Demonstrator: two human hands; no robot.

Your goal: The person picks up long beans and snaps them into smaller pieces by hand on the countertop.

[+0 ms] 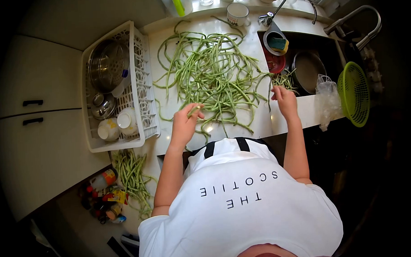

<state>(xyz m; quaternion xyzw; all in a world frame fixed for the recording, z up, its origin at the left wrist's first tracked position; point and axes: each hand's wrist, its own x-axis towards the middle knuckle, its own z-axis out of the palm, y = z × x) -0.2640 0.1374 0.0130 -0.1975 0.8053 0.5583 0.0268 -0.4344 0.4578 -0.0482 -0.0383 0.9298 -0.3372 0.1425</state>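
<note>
A large tangle of green long beans spreads over the white counter in front of me. My left hand is closed at the pile's near left edge, with short long bean pieces between thumb and fingers. At the sink's near left corner, my right hand is pinched, its fingertips at a thin dark long bean that lies along the counter edge. Just beyond that hand, cut bean pieces lie in the sink.
A white dish rack with pots and bowls stands left. More beans lie below it, beside bottles and packets. The sink holds a pan and a red bowl. A plastic bag and green colander are right; a mug stands behind.
</note>
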